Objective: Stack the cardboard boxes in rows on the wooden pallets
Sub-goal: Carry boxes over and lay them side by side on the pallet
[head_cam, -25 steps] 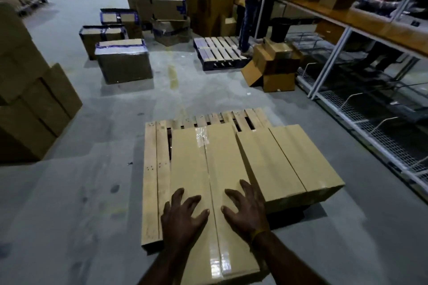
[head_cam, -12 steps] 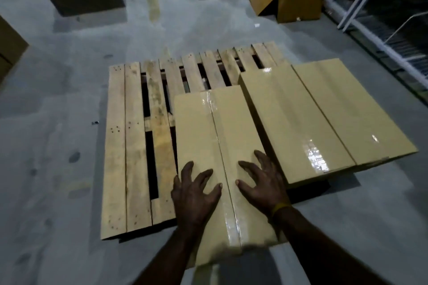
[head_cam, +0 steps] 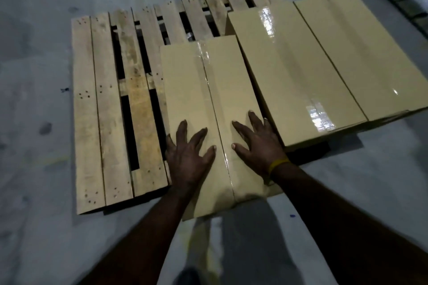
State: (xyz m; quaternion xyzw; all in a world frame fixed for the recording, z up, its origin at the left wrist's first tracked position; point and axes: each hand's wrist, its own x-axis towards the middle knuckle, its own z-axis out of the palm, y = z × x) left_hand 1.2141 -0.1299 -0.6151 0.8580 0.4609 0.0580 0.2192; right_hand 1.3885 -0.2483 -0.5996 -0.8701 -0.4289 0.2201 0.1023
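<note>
A long cardboard box lay flat on the wooden pallet, its taped centre seam running from 12 to 6 o'clock and its near end hanging past the pallet's edge at 6 o'clock. The left hand rested on the box top just to the 9 o'clock side of the seam, fingers straight and spread, curled round nothing. The right hand lay flat on the 3 o'clock side of the seam, its fingers likewise splayed and pressing on the cardboard; a yellow band circled that wrist. Just beside this box, toward 3 o'clock, two more boxes sat side by side on the pallet, reaching farther toward 12 o'clock, with shiny tape on their tops. The pallet's bare slats lay open toward 9 o'clock, on a grey concrete floor.
</note>
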